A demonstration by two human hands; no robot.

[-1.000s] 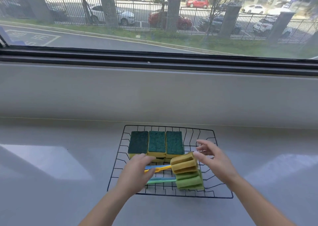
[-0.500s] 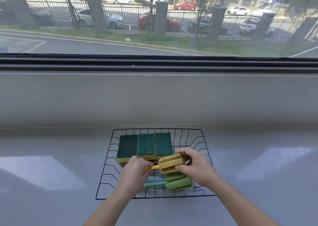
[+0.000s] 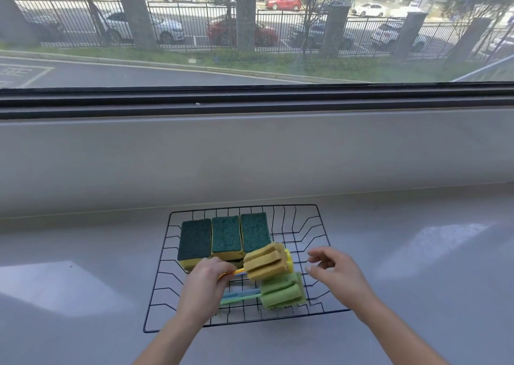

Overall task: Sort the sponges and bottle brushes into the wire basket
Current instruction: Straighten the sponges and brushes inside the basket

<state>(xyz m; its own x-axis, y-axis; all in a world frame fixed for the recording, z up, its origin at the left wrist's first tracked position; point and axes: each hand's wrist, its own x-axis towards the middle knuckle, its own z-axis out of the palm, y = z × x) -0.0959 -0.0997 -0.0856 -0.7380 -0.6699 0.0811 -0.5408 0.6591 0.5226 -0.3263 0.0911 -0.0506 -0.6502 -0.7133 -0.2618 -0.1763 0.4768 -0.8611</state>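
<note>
A black wire basket (image 3: pixel 311 217) sits on the grey counter. Three green-topped yellow sponges (image 3: pixel 225 236) lie side by side at its back left. My left hand (image 3: pixel 204 284) grips the yellow handle of a bottle brush with a tan foam head (image 3: pixel 264 261), which rests in the basket's middle. Just in front of it lies a second bottle brush with a green foam head (image 3: pixel 281 291) and a blue-green handle. My right hand (image 3: pixel 338 273) hovers to the right of the two foam heads, fingers loosely spread, holding nothing.
The grey counter (image 3: pixel 417 267) stretches to both sides of the basket. Behind it rises a low grey wall (image 3: pixel 250 156) under a wide window with a dark frame (image 3: pixel 250 100).
My right hand has let go of the tan foam head and drawn back to the right. The left hand still holds the yellow handle, and the tan head now lies lower in the basket.
</note>
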